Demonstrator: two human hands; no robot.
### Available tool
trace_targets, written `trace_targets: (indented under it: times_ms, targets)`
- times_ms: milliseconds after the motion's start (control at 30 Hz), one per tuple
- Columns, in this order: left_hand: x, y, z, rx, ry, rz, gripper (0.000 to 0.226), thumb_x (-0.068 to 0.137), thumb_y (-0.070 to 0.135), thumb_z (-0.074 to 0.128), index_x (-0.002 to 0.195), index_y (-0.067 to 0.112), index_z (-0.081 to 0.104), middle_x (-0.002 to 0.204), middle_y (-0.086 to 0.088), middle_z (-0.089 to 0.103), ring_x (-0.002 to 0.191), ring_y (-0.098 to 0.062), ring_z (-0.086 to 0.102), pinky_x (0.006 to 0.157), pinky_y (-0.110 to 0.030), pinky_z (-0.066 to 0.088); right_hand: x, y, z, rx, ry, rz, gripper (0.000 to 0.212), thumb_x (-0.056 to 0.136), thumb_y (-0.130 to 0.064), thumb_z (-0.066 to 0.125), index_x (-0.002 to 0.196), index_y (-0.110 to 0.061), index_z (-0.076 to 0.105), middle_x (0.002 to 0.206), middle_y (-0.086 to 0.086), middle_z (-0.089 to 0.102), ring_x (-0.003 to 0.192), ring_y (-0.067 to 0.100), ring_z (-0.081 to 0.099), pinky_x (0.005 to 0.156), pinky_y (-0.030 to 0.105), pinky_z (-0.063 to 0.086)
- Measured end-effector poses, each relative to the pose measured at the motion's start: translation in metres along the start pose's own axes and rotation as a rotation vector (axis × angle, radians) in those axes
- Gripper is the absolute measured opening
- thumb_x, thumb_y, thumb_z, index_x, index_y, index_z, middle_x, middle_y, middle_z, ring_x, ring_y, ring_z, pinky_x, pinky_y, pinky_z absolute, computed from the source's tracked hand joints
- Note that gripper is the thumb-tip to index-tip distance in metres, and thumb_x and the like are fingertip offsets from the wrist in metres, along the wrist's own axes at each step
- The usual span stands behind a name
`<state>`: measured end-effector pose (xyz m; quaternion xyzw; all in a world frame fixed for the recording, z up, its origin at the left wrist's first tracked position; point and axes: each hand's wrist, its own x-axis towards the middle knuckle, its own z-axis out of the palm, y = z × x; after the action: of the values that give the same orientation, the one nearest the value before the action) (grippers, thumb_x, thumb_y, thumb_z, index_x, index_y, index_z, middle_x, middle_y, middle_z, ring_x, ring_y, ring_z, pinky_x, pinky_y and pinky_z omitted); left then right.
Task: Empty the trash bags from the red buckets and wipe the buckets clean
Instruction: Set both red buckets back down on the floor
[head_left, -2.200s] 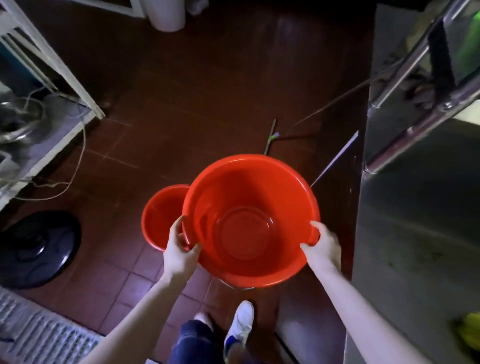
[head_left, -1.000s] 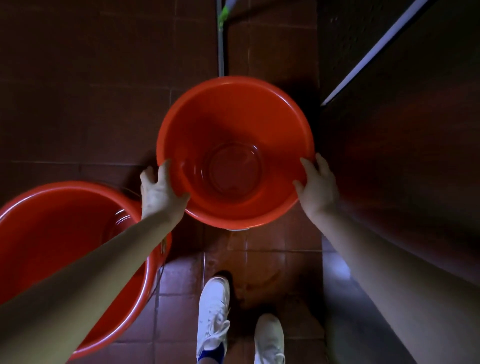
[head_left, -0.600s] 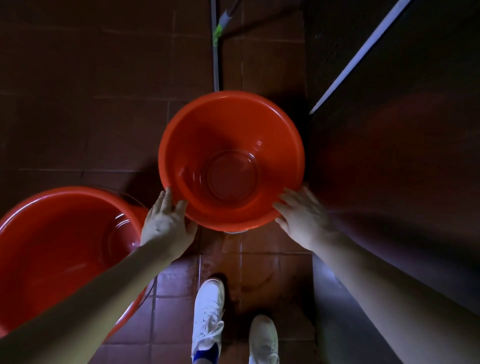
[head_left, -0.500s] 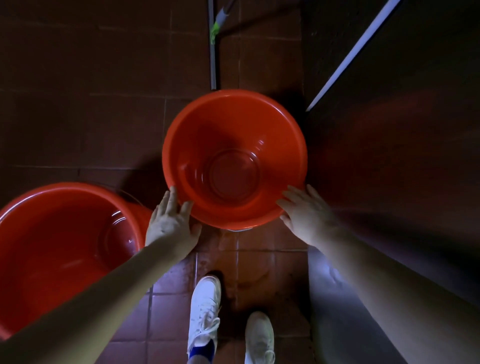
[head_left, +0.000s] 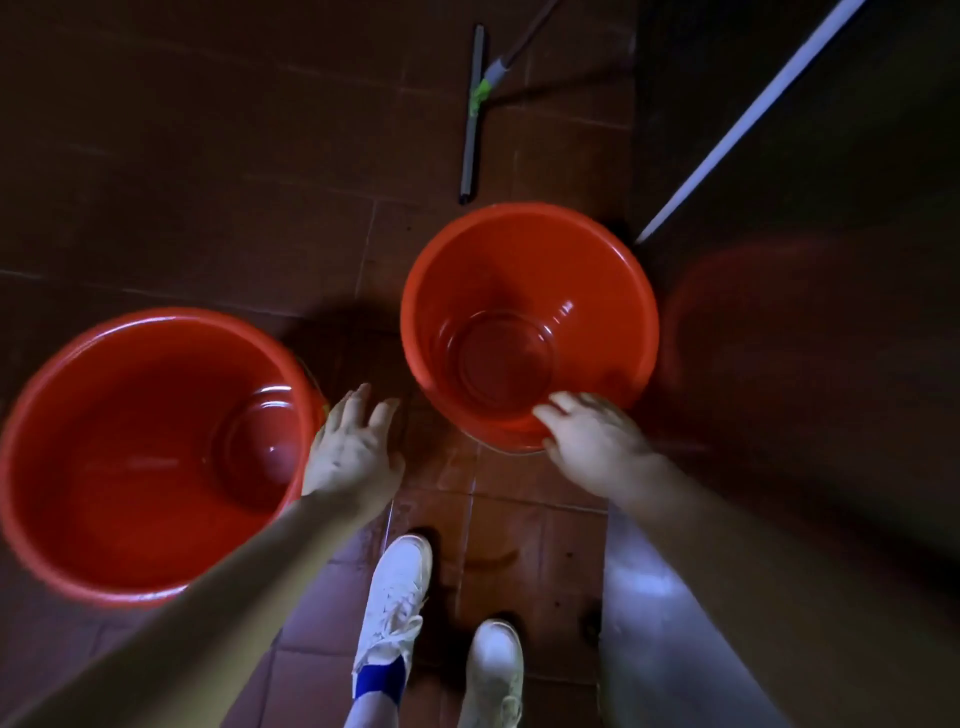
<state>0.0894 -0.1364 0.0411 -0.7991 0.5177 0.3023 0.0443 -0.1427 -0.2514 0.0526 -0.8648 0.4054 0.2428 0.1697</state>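
Observation:
Two empty red buckets stand upright on the dark tiled floor. The far bucket (head_left: 530, 322) sits at centre right beside a dark metal cabinet. The near bucket (head_left: 150, 452) fills the lower left. My left hand (head_left: 353, 447) hovers open over the floor between the two buckets, just right of the near bucket's rim, holding nothing. My right hand (head_left: 592, 441) is open with spread fingers at the front rim of the far bucket, over or just touching it. No trash bag shows in either bucket.
A floor squeegee (head_left: 474, 109) with a green joint lies on the tiles behind the far bucket. A dark metal cabinet (head_left: 805, 260) with a pale edge strip bounds the right side. My white shoes (head_left: 400, 597) stand on wet-looking tiles below the hands.
The far bucket was carried, set down on the floor by the cabinet, and both hands let go of its rim. The hands have since drawn back toward me.

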Motion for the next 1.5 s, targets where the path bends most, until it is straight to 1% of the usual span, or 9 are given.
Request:
trace_targets:
  times_ms: [100, 233, 400, 600, 733, 833, 1133, 1300, 1500]
  targets:
    - [-0.043, -0.040, -0.004, -0.028, 0.026, -0.088, 0.065, 0.085, 0.026, 0.061, 0.146, 0.022, 0.038, 0.140, -0.012, 0.040, 0.126, -0.034, 0.038, 0.104, -0.041, 0.036, -0.005, -0.064, -0.008, 0.013, 0.013, -0.165, 0.032, 0.094, -0.030, 0.046, 0.124, -0.022, 0.053, 0.124, 0.003, 0.053, 0.117, 0.027, 0.049, 0.100, 0.037, 0.037]
    - [-0.098, -0.107, 0.001, -0.020, -0.007, -0.191, 0.059, 0.083, 0.023, 0.064, 0.139, 0.018, 0.046, 0.127, -0.012, 0.052, 0.114, -0.034, 0.046, 0.097, -0.042, 0.041, -0.015, -0.153, -0.002, 0.008, 0.025, -0.348, 0.033, 0.094, -0.028, 0.047, 0.126, -0.020, 0.053, 0.125, 0.004, 0.053, 0.121, 0.027, 0.045, 0.107, 0.039, 0.030]
    - [-0.137, -0.184, 0.019, 0.033, -0.100, -0.242, 0.066, 0.085, 0.022, 0.061, 0.146, 0.021, 0.035, 0.133, -0.004, 0.046, 0.121, -0.027, 0.041, 0.100, -0.039, 0.041, -0.009, -0.254, 0.024, -0.003, 0.077, -0.466, 0.044, 0.092, -0.024, 0.049, 0.137, -0.022, 0.045, 0.138, 0.003, 0.045, 0.136, 0.023, 0.032, 0.121, 0.041, 0.007]
    - [-0.153, -0.244, 0.039, 0.097, -0.140, -0.176, 0.069, 0.087, 0.031, 0.059, 0.148, 0.029, 0.028, 0.146, 0.005, 0.034, 0.136, -0.022, 0.029, 0.106, -0.037, 0.038, 0.020, -0.324, 0.059, -0.112, 0.055, -0.455, 0.052, 0.094, -0.020, 0.047, 0.145, -0.024, 0.035, 0.151, 0.004, 0.033, 0.146, 0.024, 0.019, 0.121, 0.042, 0.000]
    - [-0.161, -0.261, 0.046, 0.137, -0.148, -0.056, 0.073, 0.087, 0.027, 0.056, 0.150, 0.035, 0.020, 0.152, 0.008, 0.020, 0.137, -0.020, 0.028, 0.106, -0.036, 0.039, 0.013, -0.335, 0.077, -0.110, 0.025, -0.450, 0.043, 0.091, -0.020, 0.050, 0.135, -0.020, 0.047, 0.134, 0.005, 0.046, 0.130, 0.027, 0.039, 0.119, 0.041, 0.016]
    - [-0.169, -0.266, 0.050, 0.191, -0.127, 0.011, 0.076, 0.088, 0.030, 0.056, 0.152, 0.036, 0.014, 0.154, 0.010, 0.016, 0.141, -0.017, 0.022, 0.110, -0.032, 0.032, 0.001, -0.335, 0.088, -0.092, 0.047, -0.411, 0.043, 0.090, -0.019, 0.052, 0.133, -0.018, 0.047, 0.133, 0.006, 0.044, 0.125, 0.028, 0.041, 0.113, 0.038, 0.027]
    - [-0.182, -0.276, 0.076, 0.333, -0.132, 0.065, 0.073, 0.097, 0.034, 0.049, 0.154, 0.033, 0.003, 0.162, -0.002, 0.004, 0.150, -0.021, -0.003, 0.121, -0.037, 0.014, -0.044, -0.323, 0.124, -0.087, 0.091, -0.317, 0.054, 0.087, -0.010, 0.055, 0.139, -0.021, 0.044, 0.136, 0.000, 0.037, 0.130, 0.022, 0.033, 0.119, 0.043, 0.016]
    - [-0.194, -0.274, 0.105, 0.194, -0.106, 0.130, 0.061, 0.099, 0.026, 0.044, 0.154, 0.022, 0.018, 0.159, -0.005, 0.014, 0.150, -0.021, -0.002, 0.119, -0.038, 0.022, -0.075, -0.309, 0.149, -0.038, 0.129, -0.258, 0.035, 0.086, -0.003, 0.044, 0.117, -0.013, 0.057, 0.125, 0.005, 0.042, 0.119, 0.027, 0.038, 0.109, 0.040, 0.030]
    - [-0.223, -0.237, 0.143, -0.003, -0.076, 0.241, 0.056, 0.095, 0.020, 0.053, 0.148, 0.011, 0.037, 0.152, -0.012, 0.033, 0.149, -0.025, 0.010, 0.120, -0.036, 0.019, -0.118, -0.267, 0.168, 0.020, 0.077, -0.192, 0.018, 0.085, -0.002, 0.049, 0.096, -0.010, 0.061, 0.112, 0.003, 0.043, 0.112, 0.023, 0.041, 0.086, 0.035, 0.045]
